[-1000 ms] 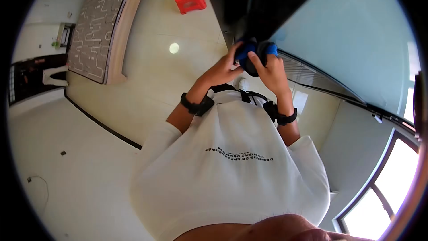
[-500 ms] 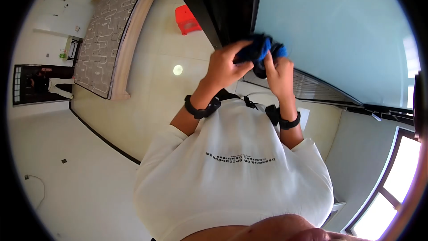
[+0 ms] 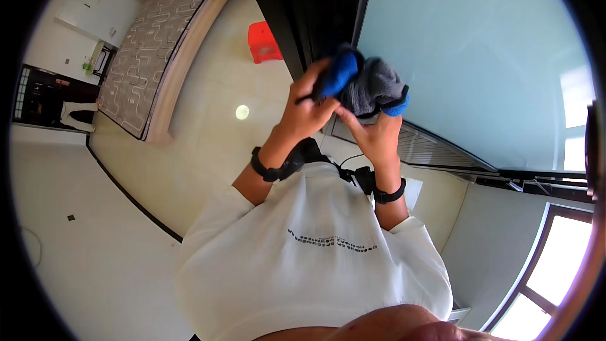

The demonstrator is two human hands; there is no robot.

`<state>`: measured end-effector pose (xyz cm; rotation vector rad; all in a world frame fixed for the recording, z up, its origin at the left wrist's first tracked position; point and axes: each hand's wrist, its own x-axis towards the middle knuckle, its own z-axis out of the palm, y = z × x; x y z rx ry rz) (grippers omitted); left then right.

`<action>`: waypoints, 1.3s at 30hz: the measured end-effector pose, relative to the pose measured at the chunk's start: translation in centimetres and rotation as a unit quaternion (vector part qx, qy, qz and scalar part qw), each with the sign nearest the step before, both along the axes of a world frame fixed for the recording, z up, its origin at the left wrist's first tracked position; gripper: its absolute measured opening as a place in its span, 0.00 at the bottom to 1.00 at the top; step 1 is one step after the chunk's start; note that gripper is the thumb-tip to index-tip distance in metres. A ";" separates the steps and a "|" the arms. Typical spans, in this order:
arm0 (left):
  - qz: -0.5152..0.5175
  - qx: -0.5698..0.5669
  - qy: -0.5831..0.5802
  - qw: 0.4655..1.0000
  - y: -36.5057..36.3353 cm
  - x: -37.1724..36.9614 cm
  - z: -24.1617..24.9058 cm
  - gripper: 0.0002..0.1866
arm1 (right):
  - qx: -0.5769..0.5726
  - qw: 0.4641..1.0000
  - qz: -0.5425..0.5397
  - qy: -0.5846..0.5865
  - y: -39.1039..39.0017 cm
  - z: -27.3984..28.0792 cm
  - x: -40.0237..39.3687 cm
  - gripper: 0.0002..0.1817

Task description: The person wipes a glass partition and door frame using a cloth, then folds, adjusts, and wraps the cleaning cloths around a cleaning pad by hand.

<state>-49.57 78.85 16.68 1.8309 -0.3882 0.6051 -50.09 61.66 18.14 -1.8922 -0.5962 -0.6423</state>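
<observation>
A bunched cloth (image 3: 374, 85) in grey, bright blue and black is between my hands, in front of the dark cabinet frame. Its grey middle looks fluffy, and blue patches show at both ends. My left hand (image 3: 308, 101) is closed round the blue and black end, fingers curled over it. At the other side, my right hand (image 3: 375, 134) grips the cloth from below, its thumb pointing toward the left hand and its fingers mostly hidden behind the fabric. Black bands circle both my wrists.
A pale blue glossy panel (image 3: 467, 57) rises at the right beside a black frame (image 3: 303, 6). On the tiled floor stands a red stool (image 3: 263, 42). A bed with a patterned mattress (image 3: 161, 44) is at the left, and a bright window (image 3: 558, 256) at lower right.
The cloth has been turned and spread, so its grey part now shows between the hands. My right hand has moved lower and slightly left. The whole view has shifted a little.
</observation>
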 end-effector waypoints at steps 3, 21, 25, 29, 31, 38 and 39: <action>-0.114 -0.155 0.137 0.972 0.1 -0.3 -2.8 0.25 | -0.046 0.998 -0.005 0.049 -0.3 -3.0 0.1 0.28; -0.183 -0.089 0.026 0.979 4.7 0.6 9.9 0.32 | 0.275 0.946 -0.150 -0.086 8.5 7.4 2.7 0.40; -0.209 0.054 0.020 0.976 4.8 1.6 15.5 0.30 | 0.036 0.952 -0.229 -0.200 8.6 16.8 2.3 0.36; -0.262 0.049 0.015 0.964 5.7 1.6 17.8 0.28 | -0.049 0.906 -0.358 -0.222 9.6 17.6 3.3 0.41; -0.303 -0.019 0.097 0.948 6.0 1.6 16.3 0.21 | -0.060 0.898 -0.375 -0.222 9.9 16.8 3.4 0.39; -0.269 0.041 0.175 0.946 7.4 1.7 12.9 0.31 | -0.037 0.887 -0.403 -0.224 9.9 12.9 3.6 0.26; -0.272 0.040 0.175 0.946 7.2 1.7 12.2 0.31 | -0.043 0.884 -0.407 -0.224 9.6 12.1 3.6 0.25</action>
